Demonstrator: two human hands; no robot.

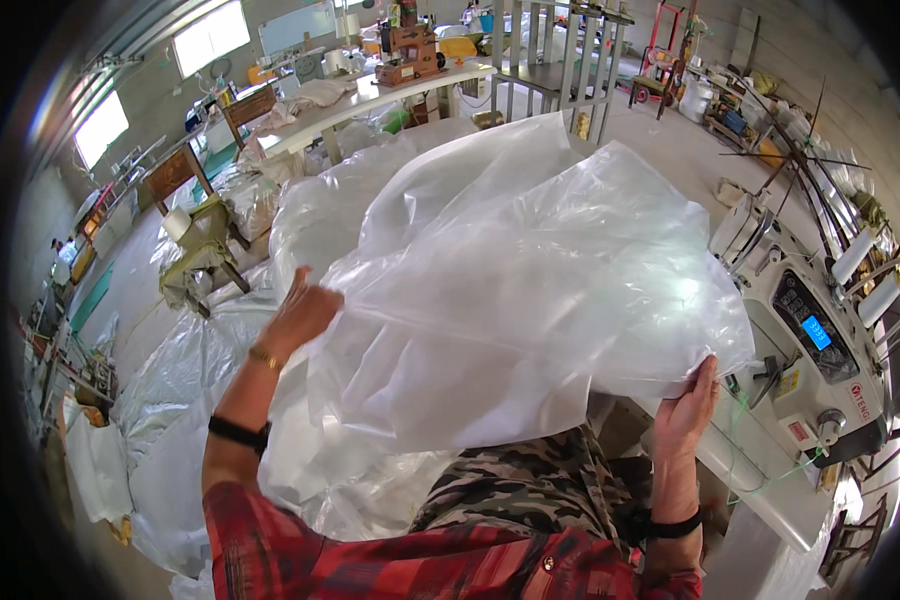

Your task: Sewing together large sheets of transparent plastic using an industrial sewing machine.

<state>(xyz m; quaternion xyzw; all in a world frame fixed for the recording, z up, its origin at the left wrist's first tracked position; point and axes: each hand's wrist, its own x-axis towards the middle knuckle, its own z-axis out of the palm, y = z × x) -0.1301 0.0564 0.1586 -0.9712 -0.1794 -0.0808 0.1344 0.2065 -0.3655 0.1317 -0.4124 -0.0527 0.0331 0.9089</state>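
A large translucent white plastic sheet (490, 290) billows across the middle of the view, held up in front of me. My left hand (308, 310) is closed on its left edge, bunching the film into a gathered point. At the lower right corner, my right hand (688, 405) pinches the sheet's edge, close to the sewing machine. That white sewing machine (785, 400) stands at my right, with a lit blue display and light green thread near its needle area. Whether the sheet is a single layer or a bag, I cannot tell.
More plastic film (185, 440) lies heaped on the floor at my left and below. A wooden chair (195, 225) stands at the far left. Beyond are a long white table (355, 110) with a brown machine (408, 55) and a grey metal rack (555, 65). Thread cones (853, 255) stand at the right.
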